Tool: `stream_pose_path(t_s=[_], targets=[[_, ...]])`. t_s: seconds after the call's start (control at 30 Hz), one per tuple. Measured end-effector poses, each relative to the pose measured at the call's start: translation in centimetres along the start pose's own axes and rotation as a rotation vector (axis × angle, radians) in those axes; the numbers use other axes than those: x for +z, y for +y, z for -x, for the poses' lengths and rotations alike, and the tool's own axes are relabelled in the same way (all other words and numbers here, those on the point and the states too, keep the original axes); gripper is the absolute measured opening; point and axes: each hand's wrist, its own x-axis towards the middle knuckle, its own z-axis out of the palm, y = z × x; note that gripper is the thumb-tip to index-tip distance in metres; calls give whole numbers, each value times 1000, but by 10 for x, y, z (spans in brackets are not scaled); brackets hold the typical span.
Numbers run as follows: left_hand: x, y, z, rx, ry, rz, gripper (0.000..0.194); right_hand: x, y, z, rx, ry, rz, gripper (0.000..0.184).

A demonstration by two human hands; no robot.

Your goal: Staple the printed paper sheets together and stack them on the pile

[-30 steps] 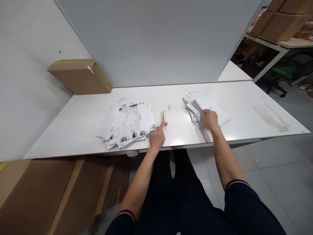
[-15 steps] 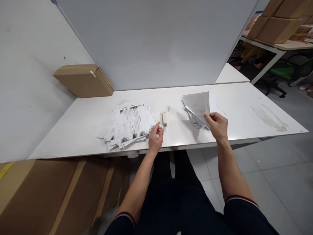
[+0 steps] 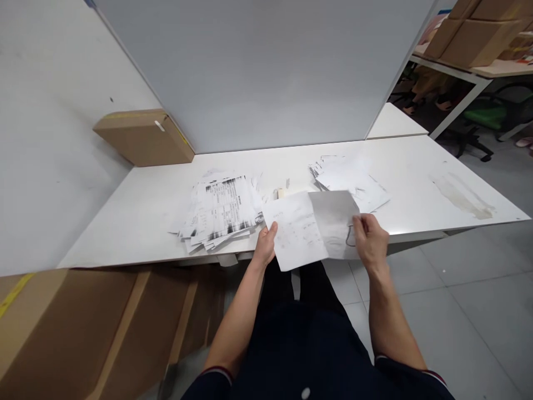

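Observation:
Both my hands hold a set of white paper sheets (image 3: 312,229) above the near edge of the white table (image 3: 137,222). My left hand (image 3: 265,245) pinches the left edge and my right hand (image 3: 370,241) grips the right edge. The sheets hide most of a small cream stapler (image 3: 280,193) lying on the table. A messy pile of printed papers (image 3: 220,212) lies to the left of my hands. A second, smaller stack of white papers (image 3: 352,176) lies behind my right hand.
A flat cardboard box (image 3: 144,136) sits at the table's back left corner against the wall. A grey partition (image 3: 266,72) stands behind the table. Large cardboard boxes (image 3: 83,328) stand on the floor at the left. Shelves with boxes (image 3: 478,33) stand at the far right.
My right hand lifted sheets off the right stack and brought them toward me. My left hand left the stapler and took hold of the sheets' left edge.

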Motion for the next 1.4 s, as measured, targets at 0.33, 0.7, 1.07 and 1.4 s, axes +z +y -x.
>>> stream_pose_path(t_s=[0.33,0.7,1.07,1.4], targets=[[-12,-4,-12,-88,-23,95,42,19,-5,-5,238,-256,-391,28],[-12,-9,-13,-37,-65,31,48,83,2,19,76,-380,53,29],[10,36,8,346,-120,-409,42,57,-23,-4,104,-537,-585,29],[3,29,0,515,-66,-436,35,80,-18,-1,-12,-432,-605,30]])
